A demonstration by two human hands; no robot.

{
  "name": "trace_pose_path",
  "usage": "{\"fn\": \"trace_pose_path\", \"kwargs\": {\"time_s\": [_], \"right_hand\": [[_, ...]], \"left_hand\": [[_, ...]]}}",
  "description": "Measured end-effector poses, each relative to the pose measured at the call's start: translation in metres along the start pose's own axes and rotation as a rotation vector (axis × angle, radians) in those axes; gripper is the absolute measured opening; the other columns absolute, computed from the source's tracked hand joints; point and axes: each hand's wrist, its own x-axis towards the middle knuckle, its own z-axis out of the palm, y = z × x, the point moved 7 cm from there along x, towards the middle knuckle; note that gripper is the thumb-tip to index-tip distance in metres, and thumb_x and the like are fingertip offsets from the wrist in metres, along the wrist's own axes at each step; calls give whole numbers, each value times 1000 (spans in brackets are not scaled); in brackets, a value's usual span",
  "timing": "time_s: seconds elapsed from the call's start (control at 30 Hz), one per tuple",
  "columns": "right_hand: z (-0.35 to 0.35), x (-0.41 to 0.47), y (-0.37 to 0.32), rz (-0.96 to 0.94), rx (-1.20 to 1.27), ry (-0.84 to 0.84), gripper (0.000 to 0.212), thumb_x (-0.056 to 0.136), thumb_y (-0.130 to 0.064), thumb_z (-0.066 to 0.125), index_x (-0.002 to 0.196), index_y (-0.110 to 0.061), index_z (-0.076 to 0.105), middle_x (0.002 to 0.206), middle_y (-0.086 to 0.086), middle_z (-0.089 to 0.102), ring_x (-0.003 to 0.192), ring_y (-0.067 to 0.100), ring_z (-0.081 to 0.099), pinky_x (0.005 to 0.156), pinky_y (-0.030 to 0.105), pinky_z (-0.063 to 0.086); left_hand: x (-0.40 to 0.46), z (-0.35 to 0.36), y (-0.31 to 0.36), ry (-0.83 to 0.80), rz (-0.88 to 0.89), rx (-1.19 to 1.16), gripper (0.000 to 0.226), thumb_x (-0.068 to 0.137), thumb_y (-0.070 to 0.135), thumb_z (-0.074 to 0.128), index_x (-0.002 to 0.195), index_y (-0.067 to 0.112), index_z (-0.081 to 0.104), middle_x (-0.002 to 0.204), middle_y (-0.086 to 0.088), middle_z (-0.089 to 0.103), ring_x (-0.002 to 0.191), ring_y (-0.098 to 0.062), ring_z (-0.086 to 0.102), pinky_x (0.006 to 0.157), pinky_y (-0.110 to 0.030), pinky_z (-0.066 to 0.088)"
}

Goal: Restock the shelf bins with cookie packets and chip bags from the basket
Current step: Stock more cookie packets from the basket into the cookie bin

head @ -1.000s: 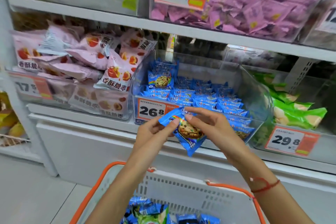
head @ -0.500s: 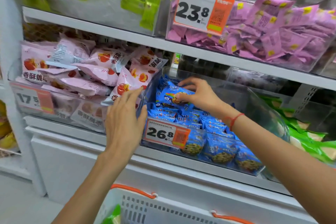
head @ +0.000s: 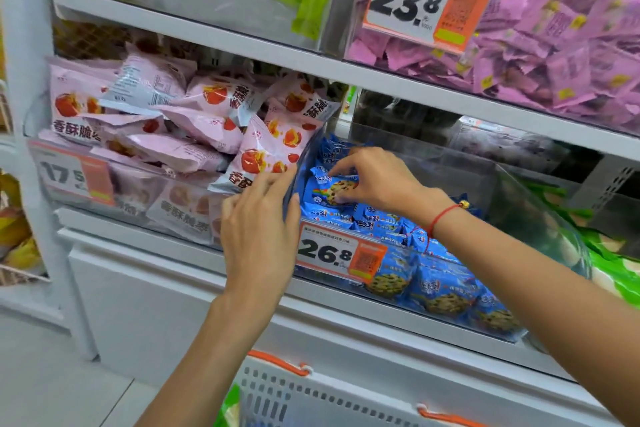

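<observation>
Cookie packet (head: 332,189), blue with a chocolate-chip biscuit printed on it, sat upright at the back left of the clear cookie bin (head: 540,204), pinched between the curled fingers and thumb of the right hand (head: 377,180), not yet released. The left hand (head: 259,229) was spread flat, fingers straight, pressing the bin's left wall beside the pink chip bags (head: 194,121). Blue packets already covered the bin's floor, though its right side stood low. At the bottom edge, the white basket (head: 311,402) showed something green inside, so restocking looked unfinished.
</observation>
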Motion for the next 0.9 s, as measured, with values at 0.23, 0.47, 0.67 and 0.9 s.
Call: {"fn": "trace_pose_path", "kwargs": {"time_s": [0.23,0.47,0.67,0.9], "right_hand": [[3,1,2,10,121,160,35,78,-38,75,112,-33,69,103,-7,70,94,14,62,66,23,35],[17,-16,10,-3,67,199,39,86,-40,66,124,-33,61,102,-5,63,98,18,55,62,30,42],[15,-14,17,-24,54,-30,59,88,-18,61,143,-27,40,134,0,55,133,25,32,102,41,36],[-9,-58,7,23,393,101,50,90,-18,64,137,-22,47,142,0,45,135,20,31,110,32,26]], "left_hand": [[-1,2,-2,-3,-12,-21,36,93,16,58,128,19,59,108,1,62,92,-21,58,83,-27,26],[-1,1,-3,3,4,-38,36,94,18,55,130,21,57,110,1,61,95,-21,58,83,-26,23],[0,2,-3,-30,17,-58,38,97,19,53,135,23,53,117,2,59,103,-20,56,82,-23,20],[-21,-14,-2,4,50,-215,41,92,15,61,131,19,54,128,5,55,116,-12,50,95,-32,42]]}}
